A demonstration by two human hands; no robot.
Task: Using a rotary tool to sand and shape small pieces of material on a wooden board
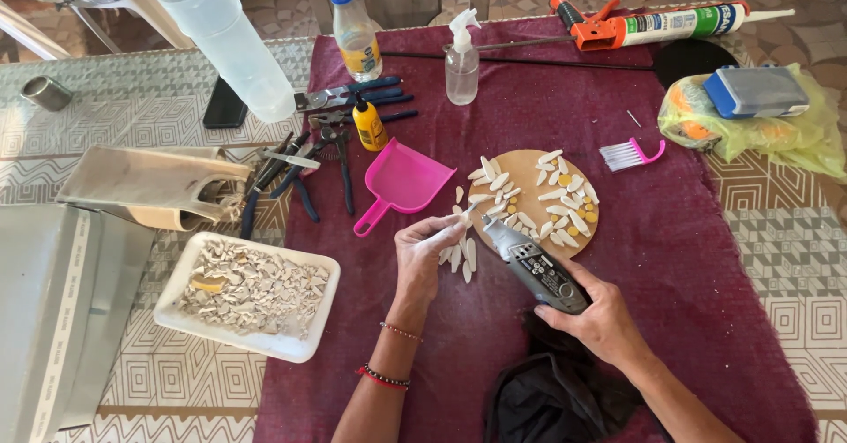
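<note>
My left hand (423,258) pinches a small white elongated piece (459,218) near the edge of a round wooden disc (529,165). Several white petal-shaped pieces and small yellow dots lie on that disc. More white pieces (460,256) rest loose on the maroon cloth (688,231) by my fingers. My right hand (600,319) grips a grey handheld rotary tool (534,271), its tip pointed at the piece in my left hand.
A pink dustpan (401,183) lies left of the disc, a pink brush (631,153) to its right. A white tray of broken shards (251,293), pliers and cutters (309,165), a yellow glue bottle (369,125), spray bottle (461,63), caulk gun (653,24), black cloth (556,390).
</note>
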